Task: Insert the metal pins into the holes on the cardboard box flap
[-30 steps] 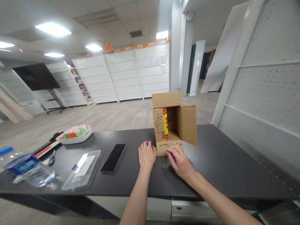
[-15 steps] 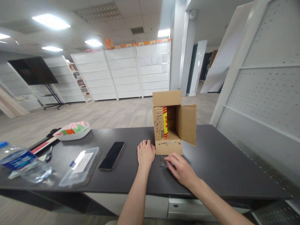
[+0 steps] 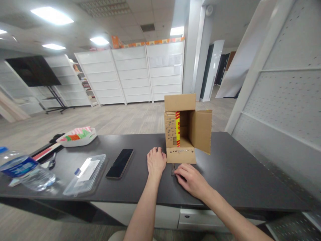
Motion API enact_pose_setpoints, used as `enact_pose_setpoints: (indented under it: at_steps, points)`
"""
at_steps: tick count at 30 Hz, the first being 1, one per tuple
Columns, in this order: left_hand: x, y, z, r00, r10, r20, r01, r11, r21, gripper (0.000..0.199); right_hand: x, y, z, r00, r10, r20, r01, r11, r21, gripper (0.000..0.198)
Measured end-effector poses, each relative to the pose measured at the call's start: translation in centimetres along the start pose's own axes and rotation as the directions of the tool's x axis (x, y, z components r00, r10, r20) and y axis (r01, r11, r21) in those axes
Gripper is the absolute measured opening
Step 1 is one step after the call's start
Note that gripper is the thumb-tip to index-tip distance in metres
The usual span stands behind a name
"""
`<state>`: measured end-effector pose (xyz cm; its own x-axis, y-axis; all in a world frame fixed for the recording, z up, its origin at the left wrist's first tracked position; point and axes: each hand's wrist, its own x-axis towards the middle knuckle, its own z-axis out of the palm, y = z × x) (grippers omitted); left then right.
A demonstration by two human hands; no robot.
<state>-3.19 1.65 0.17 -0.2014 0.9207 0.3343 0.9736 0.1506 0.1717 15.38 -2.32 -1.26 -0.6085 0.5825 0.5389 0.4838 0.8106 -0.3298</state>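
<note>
A cardboard box (image 3: 171, 129) stands on its side with its open end facing me and its flaps spread. Yellow and red tape runs down its left flap, and small holes dot the left and bottom flaps. My left hand (image 3: 156, 160) lies palm down on the table, open, at the box's lower left corner. In front of the bottom flap lie a few thin metal rods (image 3: 173, 169), too small to name more exactly. My right hand (image 3: 189, 177) is at them, with thumb and fingertips closed on the rightmost rod; the fingers partly hide it.
On the dark table (image 3: 240, 170), a phone (image 3: 120, 163) and a clear plastic case (image 3: 85, 175) lie to the left. Farther left are a water bottle (image 3: 26, 172) and a white basket (image 3: 79, 142) with colourful contents. A white perforated panel (image 3: 283, 100) rises at the right.
My right hand has moved slightly left, and its fingertips now touch the metal rods. My left hand stays beside the box. The view has shifted a little.
</note>
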Motion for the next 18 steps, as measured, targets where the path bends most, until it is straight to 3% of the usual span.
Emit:
enact_pose_setpoints:
  at_steps: [18]
  points:
    - [-0.06,-0.12,0.38,1.0,0.009,-0.016,-0.009,1.0,-0.004,0.029,-0.01,0.23,0.24,0.999,0.013,0.044,-0.014,1.0,0.026,0.018]
